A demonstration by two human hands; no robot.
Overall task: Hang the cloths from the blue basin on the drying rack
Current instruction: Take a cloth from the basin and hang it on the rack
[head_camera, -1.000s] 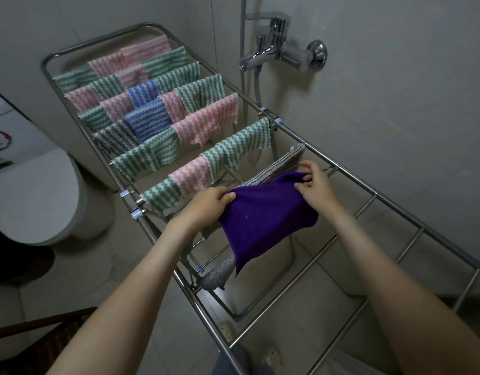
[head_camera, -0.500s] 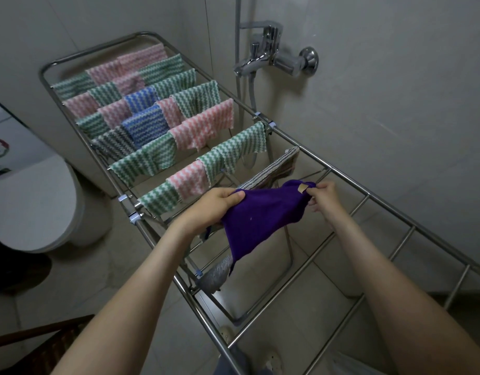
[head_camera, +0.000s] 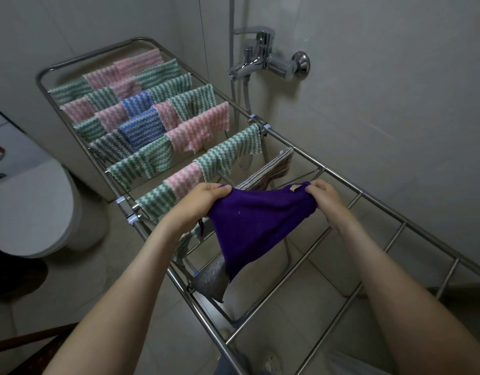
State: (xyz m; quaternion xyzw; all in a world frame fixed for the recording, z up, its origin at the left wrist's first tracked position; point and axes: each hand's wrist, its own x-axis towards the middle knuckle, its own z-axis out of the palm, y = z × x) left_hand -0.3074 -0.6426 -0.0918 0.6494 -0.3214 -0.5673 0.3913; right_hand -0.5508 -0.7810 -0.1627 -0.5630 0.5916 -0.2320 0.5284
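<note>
A purple cloth (head_camera: 256, 223) hangs stretched between my two hands above the steel drying rack (head_camera: 369, 192). My left hand (head_camera: 203, 203) grips its left top corner, my right hand (head_camera: 324, 198) pinches the right top corner beside a small tan label. The cloth's lower point droops down between the rack's rails. Several striped green, pink and blue cloths (head_camera: 141, 115) hang over the far rails. A grey striped cloth (head_camera: 271, 171) hangs on the rail just beyond my hands. The blue basin is out of view.
A grey cloth (head_camera: 211, 277) hangs on a lower rail under the purple one. A chrome shower tap (head_camera: 263, 59) juts from the tiled wall at the right. A white toilet lid (head_camera: 27, 209) sits at the left. Bare rails run along the rack's near right part.
My hands have drawn apart and pulled the purple cloth out wider. The right hand has shifted to the cloth's corner, and the label now shows.
</note>
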